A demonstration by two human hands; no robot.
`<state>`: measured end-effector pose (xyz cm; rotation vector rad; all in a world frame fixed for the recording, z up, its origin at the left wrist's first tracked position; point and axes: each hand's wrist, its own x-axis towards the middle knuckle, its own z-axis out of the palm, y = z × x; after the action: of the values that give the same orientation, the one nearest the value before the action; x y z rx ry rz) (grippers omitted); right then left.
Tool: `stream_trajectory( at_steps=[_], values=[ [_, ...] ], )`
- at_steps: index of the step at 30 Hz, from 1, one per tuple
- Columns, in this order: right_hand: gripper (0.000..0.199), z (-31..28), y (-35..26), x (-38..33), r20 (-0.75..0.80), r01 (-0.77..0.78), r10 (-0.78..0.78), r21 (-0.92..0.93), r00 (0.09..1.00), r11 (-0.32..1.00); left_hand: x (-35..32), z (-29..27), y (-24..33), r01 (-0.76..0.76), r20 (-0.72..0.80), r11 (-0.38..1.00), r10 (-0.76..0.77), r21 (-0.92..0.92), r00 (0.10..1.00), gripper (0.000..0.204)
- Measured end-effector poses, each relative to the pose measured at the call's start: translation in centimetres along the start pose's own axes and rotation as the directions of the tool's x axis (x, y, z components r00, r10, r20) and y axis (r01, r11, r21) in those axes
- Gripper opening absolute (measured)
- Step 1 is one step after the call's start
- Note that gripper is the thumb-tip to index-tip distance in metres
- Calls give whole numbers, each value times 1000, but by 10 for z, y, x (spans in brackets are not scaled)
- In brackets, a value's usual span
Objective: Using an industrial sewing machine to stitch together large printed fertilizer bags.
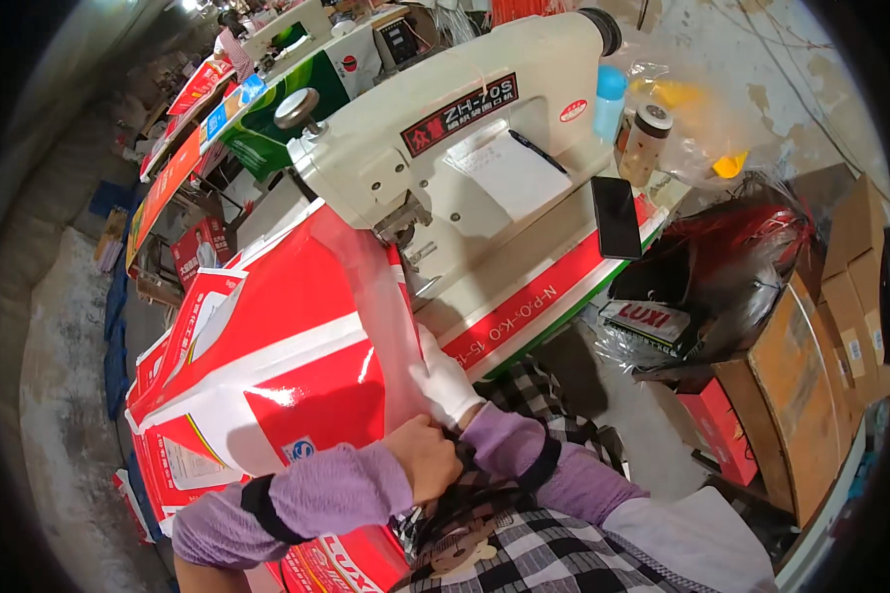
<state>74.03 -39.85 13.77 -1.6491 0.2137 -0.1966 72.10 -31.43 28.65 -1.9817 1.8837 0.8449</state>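
Together, 2 hands, left hand [427,457] and right hand [448,381] (white-gloved), on red sack [287,336].

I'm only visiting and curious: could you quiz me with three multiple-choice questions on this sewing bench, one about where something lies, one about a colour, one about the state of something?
1. Where does the black phone lie?
A. on the floor
B. on the machine table, right of the sewing machine
C. in the person's left hand

2. What colour are the person's sleeves?
A. purple
B. yellow
C. green

3. How do the two hands differ?
A. both bare
B. both gloved
C. the right hand wears a white glove, the left hand is bare

Answers:
1 B, the phone lies flat on the table edge beside the machine's base.
2 A, both forearms show purple fabric with black bands.
3 C, the white-gloved hand rests on the red and white sack, while bare fingers close by its edge.
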Motion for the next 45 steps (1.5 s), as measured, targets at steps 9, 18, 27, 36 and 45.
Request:
stream_trajectory(
  at_steps=[9,18,27,36,45],
  values=[
    [26,-23,15,60,157,118,-41,-522,987,845,-4,-126,-51,22,362,996,-50,81,931,13],
    [40,-35,77,58,366,395,-322,-143,873,908,-29,-106,-59,-332,-466,861,129,-386,876,38],
    [70,-37,-26,41,162,-40,208,-689,965,723,34,2,25,-39,-146,998,32,-45,989,12],
    [61,-32,-27,51,182,101,77,-799,980,593,-60,-126,-88,367,279,929,-343,-39,897,37],
    [22,-12,3,114,93,58,33,-823,995,566,-5,-73,-10,342,-306,908,-406,-242,861,47]
  ],
)
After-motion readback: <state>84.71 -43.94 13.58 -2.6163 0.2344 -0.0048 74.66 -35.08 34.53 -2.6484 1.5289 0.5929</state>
